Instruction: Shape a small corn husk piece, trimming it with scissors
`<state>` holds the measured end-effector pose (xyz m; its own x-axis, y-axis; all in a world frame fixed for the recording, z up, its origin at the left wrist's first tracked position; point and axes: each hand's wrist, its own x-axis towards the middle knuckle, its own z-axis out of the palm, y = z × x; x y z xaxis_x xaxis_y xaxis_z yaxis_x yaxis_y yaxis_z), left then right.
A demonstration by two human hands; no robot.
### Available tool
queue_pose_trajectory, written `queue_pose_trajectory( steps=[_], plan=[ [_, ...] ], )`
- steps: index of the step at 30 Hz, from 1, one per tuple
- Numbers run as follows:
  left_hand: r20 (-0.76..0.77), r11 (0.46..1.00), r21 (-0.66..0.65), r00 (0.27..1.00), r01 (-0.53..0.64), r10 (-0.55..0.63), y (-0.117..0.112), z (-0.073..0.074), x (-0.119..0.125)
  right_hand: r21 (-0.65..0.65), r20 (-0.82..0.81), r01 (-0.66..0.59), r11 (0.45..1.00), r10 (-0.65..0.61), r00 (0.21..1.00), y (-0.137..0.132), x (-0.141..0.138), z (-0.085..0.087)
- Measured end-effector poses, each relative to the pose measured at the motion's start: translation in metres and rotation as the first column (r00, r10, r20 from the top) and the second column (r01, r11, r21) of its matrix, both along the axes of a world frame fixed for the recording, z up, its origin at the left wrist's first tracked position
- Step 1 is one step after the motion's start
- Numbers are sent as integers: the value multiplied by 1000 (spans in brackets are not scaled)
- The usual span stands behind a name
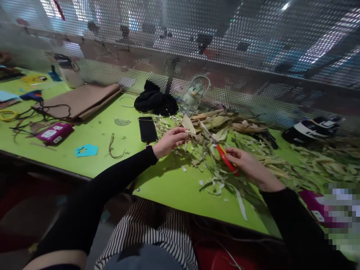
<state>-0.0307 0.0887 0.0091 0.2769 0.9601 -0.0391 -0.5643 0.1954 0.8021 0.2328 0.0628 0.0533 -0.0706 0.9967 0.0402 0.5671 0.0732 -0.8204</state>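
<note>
My left hand (pixel 172 141) pinches a pale piece of dried corn husk (pixel 188 124) between thumb and fingers. To its right, my right hand (pixel 249 165) grips a pair of scissors (pixel 226 160) by the red and yellow handles. The scissor blades point up and away, toward the husk, and do not touch it as far as I can see. Under and behind both hands lies a heap of dry husks (pixel 218 122). Cut scraps and a long pale strip (pixel 239 202) are strewn on the green table (pixel 165 187).
A phone (pixel 147 129), a black cloth (pixel 156 99) and a pale green bottle (pixel 194 93) stand or lie behind my left hand. Leftward are a purple power strip (pixel 54 133), a blue paper piece (pixel 86 150) and brown paper (pixel 81 99). A perforated metal screen (pixel 180 45) borders the back.
</note>
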Motion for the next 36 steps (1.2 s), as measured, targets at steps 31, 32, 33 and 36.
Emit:
queue_pose_trajectory(
  steps=[31,32,33,36],
  plan=[
    [-8,953,125,960,-278,281,7,-10,4,-276,-427,-178,945,45,903,-53,-72,-49],
    [-5,954,123,961,-273,275,7,-9,4,-280,-427,-174,944,40,903,-52,-72,-49],
    [0,956,117,963,-269,271,6,-9,4,-284,-427,-173,943,37,904,-52,-72,-50],
    [3,959,111,965,-259,261,5,-9,4,-303,-416,-158,940,18,909,-50,-71,-51]
  ],
)
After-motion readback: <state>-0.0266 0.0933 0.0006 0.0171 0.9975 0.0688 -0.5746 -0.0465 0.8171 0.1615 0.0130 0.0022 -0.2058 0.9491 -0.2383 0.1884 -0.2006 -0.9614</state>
